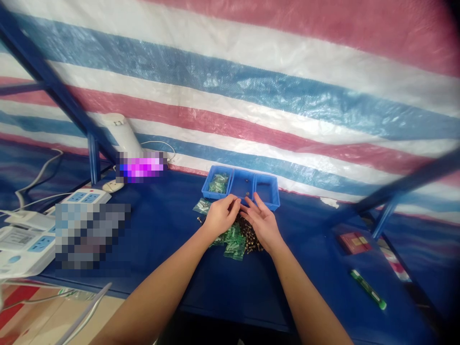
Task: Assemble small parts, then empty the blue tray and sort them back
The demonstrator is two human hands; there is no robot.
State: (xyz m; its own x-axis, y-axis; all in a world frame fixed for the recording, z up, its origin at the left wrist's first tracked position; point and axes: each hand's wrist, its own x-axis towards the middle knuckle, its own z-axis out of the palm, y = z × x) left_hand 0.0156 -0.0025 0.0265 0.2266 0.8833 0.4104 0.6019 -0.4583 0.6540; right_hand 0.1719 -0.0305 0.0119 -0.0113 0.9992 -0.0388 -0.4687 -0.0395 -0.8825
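Observation:
My left hand (222, 215) is closed, thumb and fingers pressed together in front of the blue three-part tray (242, 197); anything in its pinch is too small to make out. Beside it my right hand (261, 221) has its fingers apart, palm turned toward the left hand, with nothing visible in it. Below and between them lie green-printed bags (235, 243) and a heap of small brownish metal screws (250, 235). Another small bag (201, 206) is left of my left hand. The tray's left compartment holds bags (219, 183); a few small pieces lie in the middle one.
White power strips (32, 249) with cables are at the left, near a white cylindrical device (122, 134). At the right lie a red box (355, 243) and a green tube (368, 289). Blue metal struts (406, 184) and a striped sheet (251, 96) stand around the blue table (151, 249).

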